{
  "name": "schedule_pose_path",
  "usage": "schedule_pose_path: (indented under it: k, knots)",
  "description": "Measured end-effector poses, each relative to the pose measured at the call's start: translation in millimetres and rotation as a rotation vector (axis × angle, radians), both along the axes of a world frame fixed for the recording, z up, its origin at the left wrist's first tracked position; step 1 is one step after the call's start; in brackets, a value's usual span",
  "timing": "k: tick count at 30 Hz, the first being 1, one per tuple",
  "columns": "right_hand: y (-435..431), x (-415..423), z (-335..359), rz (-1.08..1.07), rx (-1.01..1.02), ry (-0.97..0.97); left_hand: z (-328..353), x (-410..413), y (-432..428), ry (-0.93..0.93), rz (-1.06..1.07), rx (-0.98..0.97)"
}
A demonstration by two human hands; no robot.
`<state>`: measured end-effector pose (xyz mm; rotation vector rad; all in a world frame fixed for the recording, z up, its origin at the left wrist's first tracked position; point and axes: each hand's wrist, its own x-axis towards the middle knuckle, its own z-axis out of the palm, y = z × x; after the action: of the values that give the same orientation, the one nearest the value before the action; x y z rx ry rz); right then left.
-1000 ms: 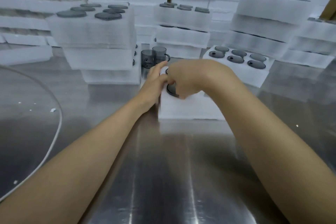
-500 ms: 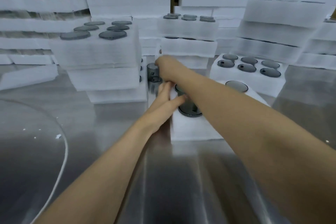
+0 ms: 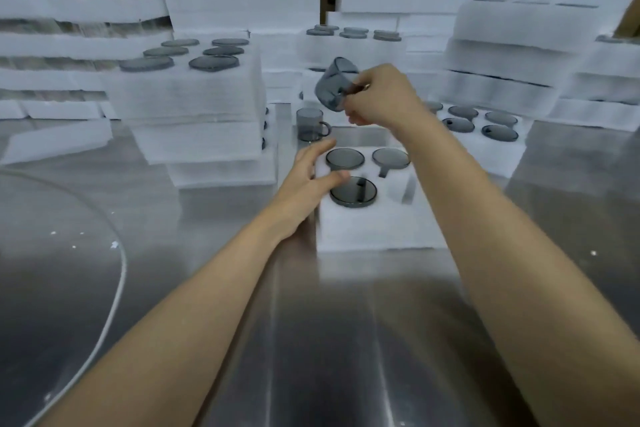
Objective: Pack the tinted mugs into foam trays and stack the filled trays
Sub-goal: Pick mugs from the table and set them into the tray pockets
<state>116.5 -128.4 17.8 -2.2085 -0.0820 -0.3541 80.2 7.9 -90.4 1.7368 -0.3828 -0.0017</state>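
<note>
— Steel table (image 3: 311,340), foam stacks (image 3: 194,104) behind. Hands?
— Right hand (image 3: 381,97) pinches a tinted mug (image 3: 334,83) by its handle side, tilted, in the air over the far edge of the foam tray (image 3: 374,229).
— Left?
— Left hand (image 3: 308,180) relaxed, fingers straight, against the tray's left side (thumb on top). Three packed mugs (image 3: 345,159) sit in its slots. A spare mug (image 3: 309,124) stands upright just beyond.

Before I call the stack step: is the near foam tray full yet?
No, the foam tray holds three mugs, one slot beside them is empty, and the right hand holds a fourth mug in the air.
</note>
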Motion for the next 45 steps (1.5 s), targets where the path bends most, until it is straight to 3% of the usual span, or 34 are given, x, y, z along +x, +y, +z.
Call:
schedule_pose_path:
  k: [2, 7, 16, 21, 29, 45]
  knots:
    - [-34, -36, 14, 0.022, 0.092, 0.057, 1, -3, -1, -0.001, 0.014, 0.001]
    - [-85, -82, 40, -0.179, -0.138, 0.123, 4, -4, -2, 0.084, 0.036, -0.063]
    - [-93, -79, 34, 0.052, -0.480, 0.202, -2, 4, 1, 0.105, 0.015, -0.131]
    - [-93, -75, 33, 0.150, -0.481, 0.124, -2, 4, 1, 0.108, 0.014, -0.117]
    - [-80, -70, 27, 0.302, -0.524, 0.211, -4, 6, 0, 0.106, 0.016, -0.118]
    - [-64, -62, 11, 0.307, -0.605, 0.310, -5, 8, 0, 0.097, 0.023, -0.108]
